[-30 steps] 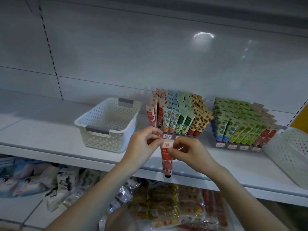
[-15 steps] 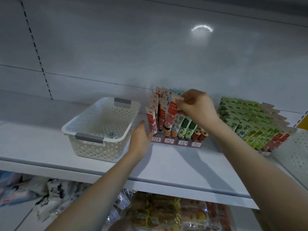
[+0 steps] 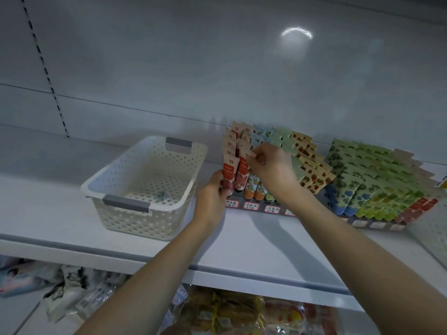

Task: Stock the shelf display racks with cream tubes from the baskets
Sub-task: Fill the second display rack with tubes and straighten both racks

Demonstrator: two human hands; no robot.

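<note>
Just one cam, head-worn and wide-angle, looking forward and slightly down at the shelf [image 3: 254,240]. It's pretty close in: display racks [image 3: 266,212] sit mid-frame, back panel [image 3: 193,68] fills the top, forearms [image 3: 154,269] cross the bottom edge.

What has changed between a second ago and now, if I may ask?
The red tube went from in front of the shelf edge, where both hands held it, up and back into the front of the left rack. The right hand still pinches its top; the left hand let go and now holds the neighbouring front tube. The basket and the right rack stayed put.
</note>
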